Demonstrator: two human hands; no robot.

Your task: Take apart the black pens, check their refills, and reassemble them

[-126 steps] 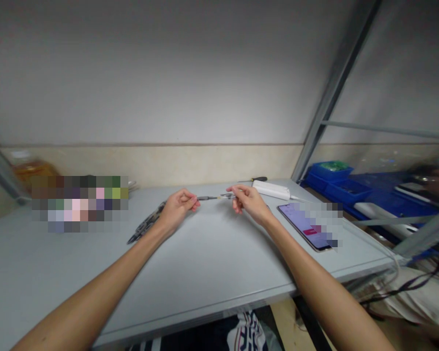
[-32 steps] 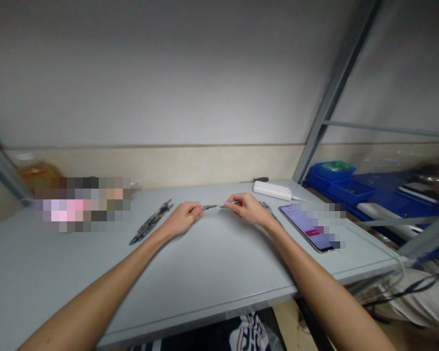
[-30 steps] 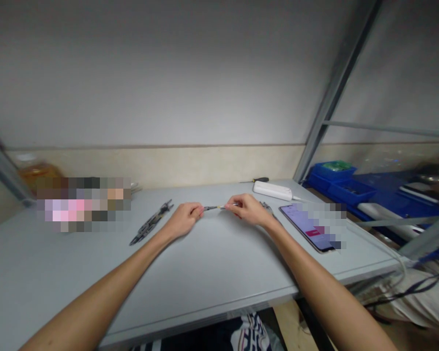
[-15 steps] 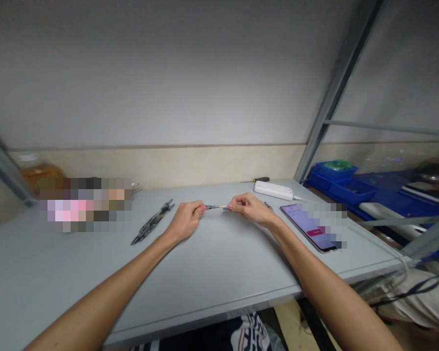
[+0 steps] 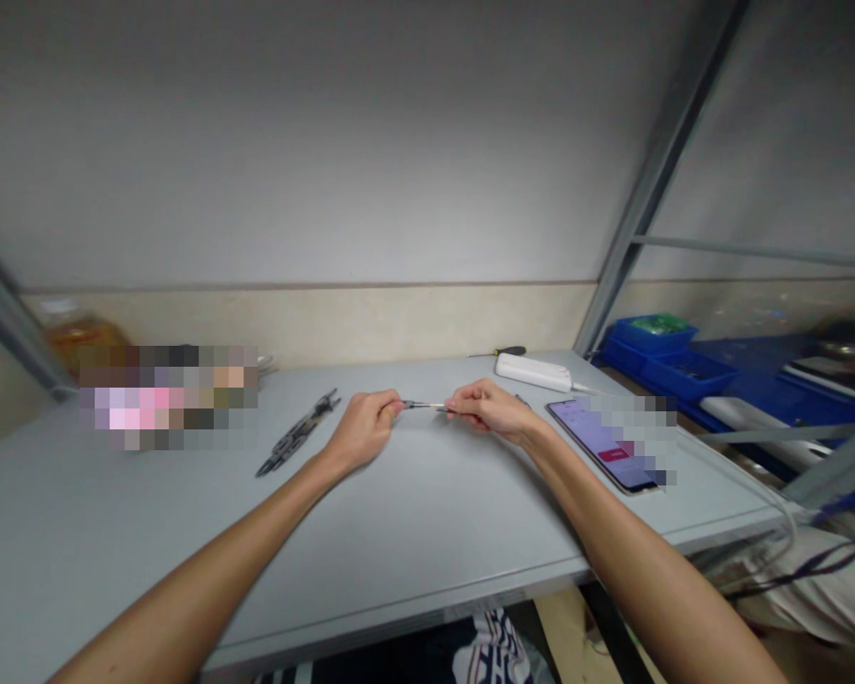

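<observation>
Between my two hands a thin pen-like rod, grey with a lighter stretch in its middle, is held level just above the desk. My left hand is closed on its left end, thumb and forefinger pinched. My right hand pinches the right end with its fingertips; the rest of that end is hidden by the fingers. Left of my left hand lies a row of slim grey pen-like pieces on the desk. A small dark piece shows in part behind my right wrist.
The grey desk meets a wall at the back. A phone, a white power strip with a cable and a screwdriver lie on the right. Blue bins stand beyond a metal post. Blurred-out items and an amber bottle are on the left.
My right hand's fingers have shifted slightly on the rod's right end. My left hand and the things on the desk are as before.
</observation>
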